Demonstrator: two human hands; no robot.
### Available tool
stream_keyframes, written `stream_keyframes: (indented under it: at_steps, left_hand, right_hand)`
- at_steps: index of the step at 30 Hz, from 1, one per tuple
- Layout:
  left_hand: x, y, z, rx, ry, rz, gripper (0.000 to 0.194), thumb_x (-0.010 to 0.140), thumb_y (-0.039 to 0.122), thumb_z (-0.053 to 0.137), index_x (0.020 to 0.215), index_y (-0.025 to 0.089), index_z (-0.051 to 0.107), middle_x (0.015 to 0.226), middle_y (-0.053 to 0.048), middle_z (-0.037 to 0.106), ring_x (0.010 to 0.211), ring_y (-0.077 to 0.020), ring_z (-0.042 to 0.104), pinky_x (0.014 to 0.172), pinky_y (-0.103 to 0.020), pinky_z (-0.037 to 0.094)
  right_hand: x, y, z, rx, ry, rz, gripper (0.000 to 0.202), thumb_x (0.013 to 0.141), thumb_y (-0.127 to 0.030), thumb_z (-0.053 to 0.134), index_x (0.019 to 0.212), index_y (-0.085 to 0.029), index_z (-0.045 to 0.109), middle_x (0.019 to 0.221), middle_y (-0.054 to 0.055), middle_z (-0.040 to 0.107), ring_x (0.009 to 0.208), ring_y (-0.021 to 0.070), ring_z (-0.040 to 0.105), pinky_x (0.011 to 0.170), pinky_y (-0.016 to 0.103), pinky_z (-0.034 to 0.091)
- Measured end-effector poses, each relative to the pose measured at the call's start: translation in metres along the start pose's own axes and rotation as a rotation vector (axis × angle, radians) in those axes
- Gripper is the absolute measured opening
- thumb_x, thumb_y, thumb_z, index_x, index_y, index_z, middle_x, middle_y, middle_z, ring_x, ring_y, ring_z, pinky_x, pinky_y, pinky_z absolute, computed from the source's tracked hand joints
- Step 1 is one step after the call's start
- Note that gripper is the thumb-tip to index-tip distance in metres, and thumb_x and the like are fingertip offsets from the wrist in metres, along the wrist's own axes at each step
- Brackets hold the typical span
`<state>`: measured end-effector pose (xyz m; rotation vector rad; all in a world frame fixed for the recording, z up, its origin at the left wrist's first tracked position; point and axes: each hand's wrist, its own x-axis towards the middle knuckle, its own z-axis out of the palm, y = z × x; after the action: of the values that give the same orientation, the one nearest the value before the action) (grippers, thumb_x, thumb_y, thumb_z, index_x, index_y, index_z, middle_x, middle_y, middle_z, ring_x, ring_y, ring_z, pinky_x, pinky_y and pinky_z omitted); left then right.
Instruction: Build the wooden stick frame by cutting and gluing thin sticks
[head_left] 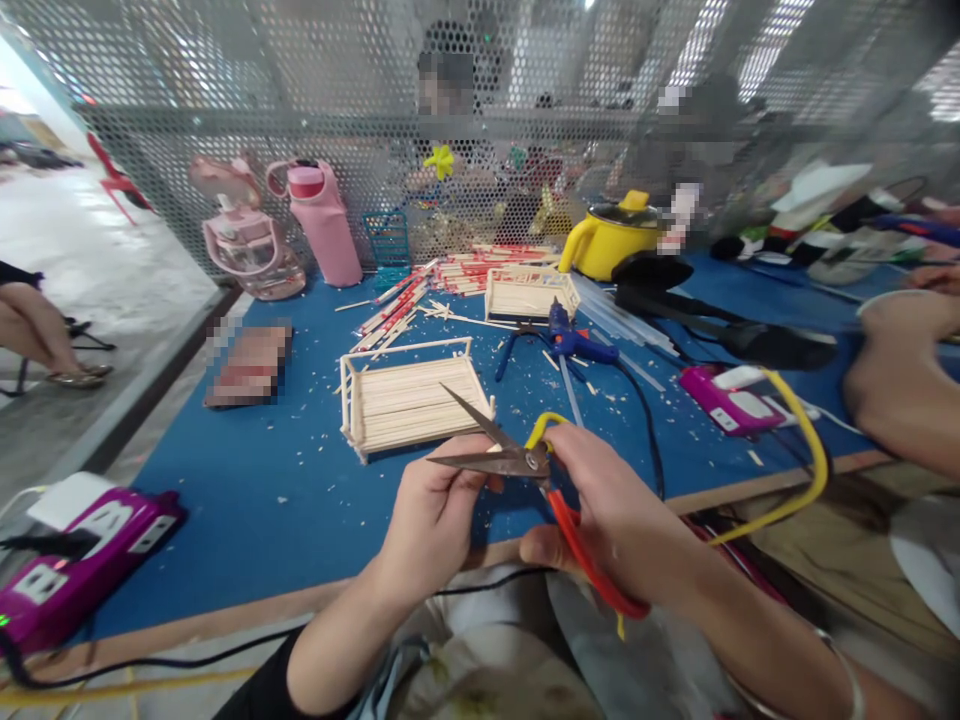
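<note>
My right hand (pixel 607 490) grips scissors (pixel 521 460) with red and yellow handles; their blades are spread and point left. Just under the blades, my left hand (pixel 435 510) is closed in a pinch. Only the pale tip of what looks like a thin wooden stick (pixel 493 449) shows at its fingers, between the blades; the rest is hidden. Right beyond the hands lies a small tray-like frame (pixel 412 400) built of pale wooden sticks, with low posts and rails. A similar stick frame (pixel 531 298) sits farther back.
A blue hot glue gun (pixel 577 342), pliers (pixel 517 345), clear glue sticks (pixel 619 315) and bundled sticks (pixel 487 268) lie on the blue table (pixel 300 520). Purple power strips (pixel 731 400) and bottles (pixel 326 225) stand around. A yellow pot (pixel 611 240) is behind. Another person's arm (pixel 900 370) is at right.
</note>
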<state>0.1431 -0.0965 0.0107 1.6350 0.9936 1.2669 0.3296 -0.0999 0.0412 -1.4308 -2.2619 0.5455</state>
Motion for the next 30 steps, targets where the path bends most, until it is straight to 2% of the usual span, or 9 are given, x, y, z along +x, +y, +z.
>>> stream_keyframes:
  at_steps: [2, 5, 10, 14, 19, 21, 23, 26, 30]
  left_hand:
    - [0.0001, -0.0003, 0.0000, 0.000, 0.017, 0.005, 0.022, 0.092, 0.018, 0.048, 0.089, 0.019, 0.069, 0.084, -0.001, 0.073, 0.079, -0.0129, 0.065, 0.076, -0.021, 0.047]
    - [-0.0007, -0.0017, 0.0014, -0.019, 0.103, -0.001, 0.017, 0.088, 0.017, 0.055, 0.092, 0.020, 0.072, 0.093, -0.001, 0.075, 0.087, -0.0143, 0.068, 0.081, -0.021, 0.049]
    - [-0.0024, -0.0032, 0.0032, -0.053, 0.174, -0.033, 0.016, 0.084, 0.015, 0.061, 0.090, 0.022, 0.075, 0.090, 0.001, 0.077, 0.086, -0.0142, 0.070, 0.082, -0.021, 0.051]
    - [-0.0030, -0.0059, 0.0010, -0.059, 0.189, -0.030, 0.018, 0.084, 0.013, 0.060, 0.086, 0.023, 0.075, 0.085, 0.002, 0.076, 0.080, -0.0132, 0.070, 0.076, -0.020, 0.052]
    - [-0.0035, -0.0099, -0.0020, -0.004, 0.186, 0.002, 0.021, 0.083, 0.010, 0.057, 0.087, 0.021, 0.075, 0.085, -0.002, 0.076, 0.080, -0.0159, 0.069, 0.075, -0.024, 0.053]
    - [-0.0031, -0.0091, -0.0026, 0.018, 0.201, 0.021, 0.021, 0.082, 0.010, 0.057, 0.086, 0.021, 0.075, 0.083, -0.002, 0.075, 0.079, -0.0165, 0.069, 0.073, -0.025, 0.053]
    - [-0.0022, -0.0073, -0.0028, 0.042, 0.204, 0.049, 0.022, 0.083, 0.011, 0.057, 0.085, 0.022, 0.076, 0.082, -0.002, 0.076, 0.077, -0.0158, 0.069, 0.072, -0.024, 0.053]
    - [-0.0004, -0.0042, -0.0024, 0.063, 0.198, 0.046, 0.015, 0.083, 0.015, 0.061, 0.081, 0.022, 0.075, 0.081, -0.001, 0.075, 0.074, -0.0148, 0.067, 0.071, -0.023, 0.052]
    - [0.0017, -0.0020, -0.0008, -0.041, 0.203, -0.080, 0.012, 0.084, 0.024, 0.063, 0.085, 0.019, 0.074, 0.076, -0.002, 0.074, 0.072, -0.0142, 0.066, 0.072, -0.023, 0.051]
  right_hand:
    - [0.0005, 0.0004, 0.0019, 0.007, 0.011, -0.010, 0.045, 0.067, -0.048, 0.074, 0.091, -0.020, 0.047, 0.092, 0.006, 0.054, 0.080, 0.0212, 0.049, 0.070, 0.034, 0.040]
    - [0.0004, -0.0007, 0.0033, 0.014, 0.025, -0.035, 0.044, 0.068, -0.047, 0.073, 0.091, -0.021, 0.046, 0.093, 0.006, 0.054, 0.080, 0.0214, 0.050, 0.071, 0.034, 0.039]
    - [-0.0006, -0.0051, 0.0017, 0.034, -0.008, -0.023, 0.042, 0.070, -0.043, 0.072, 0.097, -0.021, 0.047, 0.096, 0.006, 0.054, 0.084, 0.0220, 0.050, 0.072, 0.034, 0.040]
    - [-0.0005, -0.0046, -0.0016, -0.030, 0.005, -0.044, 0.041, 0.067, -0.040, 0.073, 0.092, -0.020, 0.047, 0.093, 0.006, 0.053, 0.082, 0.0220, 0.049, 0.071, 0.035, 0.041]
    - [0.0005, -0.0012, -0.0044, -0.133, 0.015, -0.089, 0.032, 0.068, -0.026, 0.066, 0.093, -0.020, 0.048, 0.091, 0.008, 0.056, 0.082, 0.0233, 0.051, 0.074, 0.037, 0.042]
    - [0.0010, -0.0011, -0.0046, -0.158, 0.002, -0.044, 0.027, 0.066, -0.024, 0.065, 0.086, -0.021, 0.048, 0.086, 0.007, 0.057, 0.077, 0.0222, 0.052, 0.069, 0.034, 0.042]
    - [0.0014, -0.0016, -0.0043, -0.134, -0.021, 0.037, 0.024, 0.066, -0.028, 0.066, 0.077, -0.023, 0.046, 0.078, 0.004, 0.058, 0.067, 0.0197, 0.051, 0.060, 0.031, 0.039]
    - [0.0011, -0.0014, -0.0029, 0.031, -0.048, 0.153, 0.023, 0.073, -0.039, 0.064, 0.070, -0.024, 0.046, 0.063, 0.000, 0.058, 0.054, 0.0163, 0.050, 0.050, 0.027, 0.034]
    - [0.0001, 0.0032, -0.0001, 0.187, -0.051, 0.236, 0.033, 0.077, -0.050, 0.057, 0.063, -0.024, 0.044, 0.053, -0.002, 0.053, 0.047, 0.0134, 0.046, 0.044, 0.025, 0.031]
